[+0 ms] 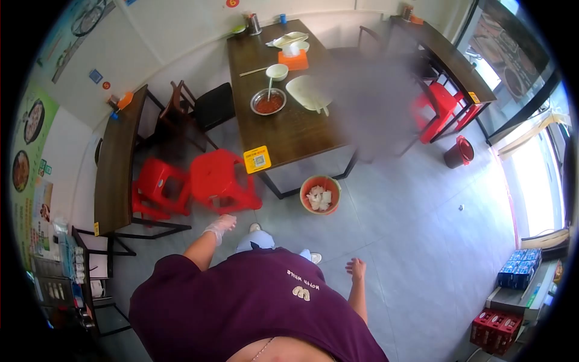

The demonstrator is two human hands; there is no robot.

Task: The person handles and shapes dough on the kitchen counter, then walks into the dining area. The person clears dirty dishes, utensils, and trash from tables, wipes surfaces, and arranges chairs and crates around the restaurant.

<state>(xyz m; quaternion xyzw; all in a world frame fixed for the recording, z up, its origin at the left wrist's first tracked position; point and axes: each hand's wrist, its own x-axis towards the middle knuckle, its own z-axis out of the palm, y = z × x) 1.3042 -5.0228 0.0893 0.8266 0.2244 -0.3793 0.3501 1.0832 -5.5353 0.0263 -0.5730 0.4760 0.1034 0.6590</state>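
My left hand [223,224], in a clear plastic glove, hangs loosely open beside the nearer red stool [212,172], holding nothing visible. My right hand [356,268] is at my right side over the floor, its fingers apart and nothing in them. Ahead stands a brown table [289,151]. On it are a metal bowl [254,102] of red food with a spoon, a white bowl [277,72], a large white dish [301,90], chopsticks [253,72] and an orange tissue box [294,61]. A bin [304,202] with crumpled tissues sits below its front edge.
A second red stool [158,181] stands by the left table [117,175]. A black-seated chair [214,105] is beside the middle table. A blurred grey shape [380,96] hides part of the right side. Farther right are a dark red bin [459,153] and stacked drink packs [518,268].
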